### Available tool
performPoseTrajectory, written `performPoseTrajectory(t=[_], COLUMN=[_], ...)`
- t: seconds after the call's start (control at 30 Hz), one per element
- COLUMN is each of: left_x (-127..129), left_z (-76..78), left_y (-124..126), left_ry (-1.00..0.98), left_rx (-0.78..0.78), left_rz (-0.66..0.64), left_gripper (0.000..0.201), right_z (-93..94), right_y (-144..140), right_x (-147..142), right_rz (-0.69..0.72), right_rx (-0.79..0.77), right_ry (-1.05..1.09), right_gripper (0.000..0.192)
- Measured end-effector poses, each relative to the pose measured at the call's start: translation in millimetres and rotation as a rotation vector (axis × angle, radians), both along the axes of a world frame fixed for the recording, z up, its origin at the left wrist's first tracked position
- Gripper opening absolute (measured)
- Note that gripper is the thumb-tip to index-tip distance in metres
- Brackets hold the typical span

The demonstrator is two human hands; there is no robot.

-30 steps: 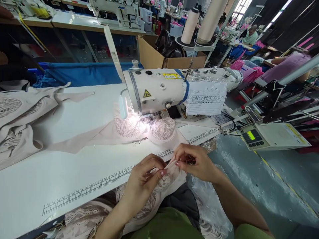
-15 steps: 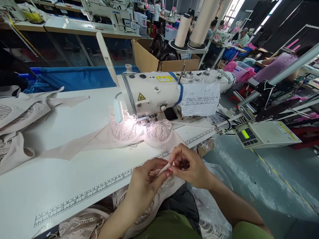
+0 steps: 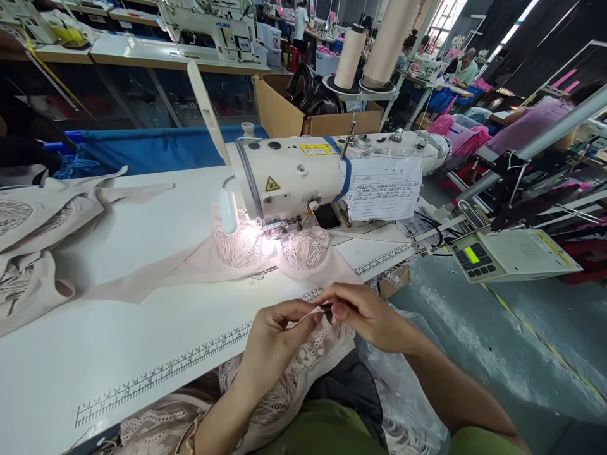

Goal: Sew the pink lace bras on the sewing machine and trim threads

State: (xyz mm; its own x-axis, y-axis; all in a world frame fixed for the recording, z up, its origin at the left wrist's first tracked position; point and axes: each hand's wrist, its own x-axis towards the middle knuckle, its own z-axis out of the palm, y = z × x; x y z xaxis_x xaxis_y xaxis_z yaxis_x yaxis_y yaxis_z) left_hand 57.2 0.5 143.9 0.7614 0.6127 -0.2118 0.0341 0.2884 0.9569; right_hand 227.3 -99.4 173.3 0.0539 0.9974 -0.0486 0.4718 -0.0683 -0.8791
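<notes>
My left hand [image 3: 277, 338] pinches the edge of a pale beige lace bra [image 3: 315, 347] that hangs over my lap below the table edge. Close against it, my right hand [image 3: 367, 314] is closed on a small dark tool [image 3: 326, 308] that looks like thread snips, mostly hidden by the fingers. The tool's dark end touches or nearly touches the bra edge between both hands. Ahead, another beige bra [image 3: 306, 253] with stringy lace cups lies partly under the lit head of a white sewing machine [image 3: 289, 177]. Its long band [image 3: 142, 278] stretches left across the table.
More beige bra pieces [image 3: 33, 253] are heaped on the left of the white table [image 3: 142, 354], which has a printed ruler edge. Behind the machine are a cardboard box [image 3: 279, 107] and thread cones [image 3: 349, 57]. A control box [image 3: 512, 253] stands out at the right.
My right hand has turned over and lowered its fingers, bringing the dark tool from its palm to the bra edge. My left hand keeps its pinch. The view has shifted slightly.
</notes>
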Motion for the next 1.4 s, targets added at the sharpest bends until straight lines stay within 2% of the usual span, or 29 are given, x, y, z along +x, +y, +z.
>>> performPoseTrajectory(t=[0.07,0.3,0.5,0.6,0.7,0.8,0.93,1.0,1.03,1.1,1.2,1.27,1.33,1.4], left_x=[-0.3,-3.0,-1.4,-0.4,1.1,-2.4,-24.4,-39.3,-45.8,-54.1,-51.5,-43.4,-36.5,-34.6], left_z=[-1.1,-3.9,-0.4,0.2,-2.6,-10.5,-31.0,-43.5,-49.0,-56.6,-58.6,-57.4,-58.2,-61.7], left_y=[0.9,4.8,2.2,-5.1,-12.5,-9.1,15.3,26.1,28.8,27.4,12.0,-1.1,-11.1,-15.5], left_ry=[-0.005,0.036,0.067,0.12,0.131,0.122,0.104,0.107,0.105,0.096,0.058,0.034,0.02,0.025], left_rx=[0.002,0.101,0.131,0.116,0.131,0.287,0.753,0.896,0.907,0.829,0.64,0.616,0.649,0.637], left_rz=[-0.005,-0.052,-0.011,0.036,0.078,0.086,-0.011,-0.1,-0.142,-0.199,-0.246,-0.285,-0.265,-0.183], left_gripper=[0.016,0.015,0.023,0.025,0.023,0.017,0.009,0.013,0.013,0.007,0.044,0.056,0.037,0.014], right_z=[-1.9,-12.2,-18.3,-17.3,-13.2,-8.4,-0.7,3.2,4.7,5.9,3.7,1.1,-1.3,-3.5], right_y=[1.5,6.1,7.3,8.5,10.6,8.3,-7.5,-16.8,-20.6,-25.5,-27.6,-28.0,-29.1,-31.2], right_x=[-2.3,-9.8,-6.0,-5.5,-11.0,-15.1,-9.0,-3.8,-1.8,-0.2,-3.6,-6.7,-7.4,-3.9], right_rz=[-0.011,-0.082,-0.19,-0.167,-0.143,-0.186,-0.375,-0.444,-0.476,-0.531,-0.569,-0.569,-0.569,-0.573], right_rx=[-0.011,0.005,0.059,0.067,0.042,0.092,0.231,0.314,0.354,0.408,0.433,0.437,0.442,0.455], right_ry=[0.078,0.201,0.278,0.256,0.168,0.064,-0.054,-0.038,-0.017,0.022,0.039,0.026,0.015,0.008], right_gripper=[0.027,0.029,0.039,0.051,0.043,0.031,0.022,0.02,0.019,0.018,0.017,0.016,0.015,0.013])
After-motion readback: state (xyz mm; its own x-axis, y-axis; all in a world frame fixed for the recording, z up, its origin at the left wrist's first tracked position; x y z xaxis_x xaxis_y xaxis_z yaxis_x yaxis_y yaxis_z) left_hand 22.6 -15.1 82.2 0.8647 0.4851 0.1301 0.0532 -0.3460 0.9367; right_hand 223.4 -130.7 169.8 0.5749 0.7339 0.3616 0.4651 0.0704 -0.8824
